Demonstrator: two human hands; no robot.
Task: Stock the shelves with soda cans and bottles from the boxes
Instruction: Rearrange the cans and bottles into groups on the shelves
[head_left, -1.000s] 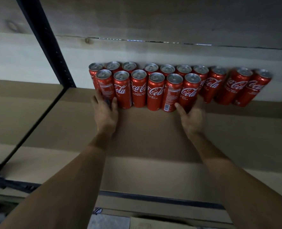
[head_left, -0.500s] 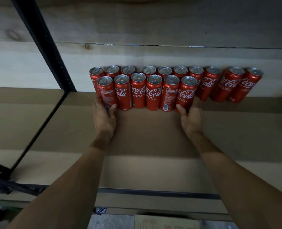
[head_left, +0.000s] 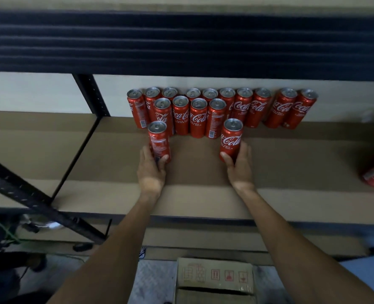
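Red Coca-Cola cans (head_left: 182,119) stand at twelve o'clock. Your left hand (head_left: 152,170) and right hand (head_left: 239,170) each grip one more; the cardboard box (head_left: 214,275) at six o'clock likely holds others.

You're in a stockroom or a shop's storage area: dark metal uprights (head_left: 92,95) punched with rows of holes carry plain brown board shelves (head_left: 291,167), and one shelf holds rows of identical red cola cans (head_left: 198,118) lined up at the back. Below you, a taped cardboard carton (head_left: 214,275) printed with handling symbols sits on the floor (head_left: 155,281).
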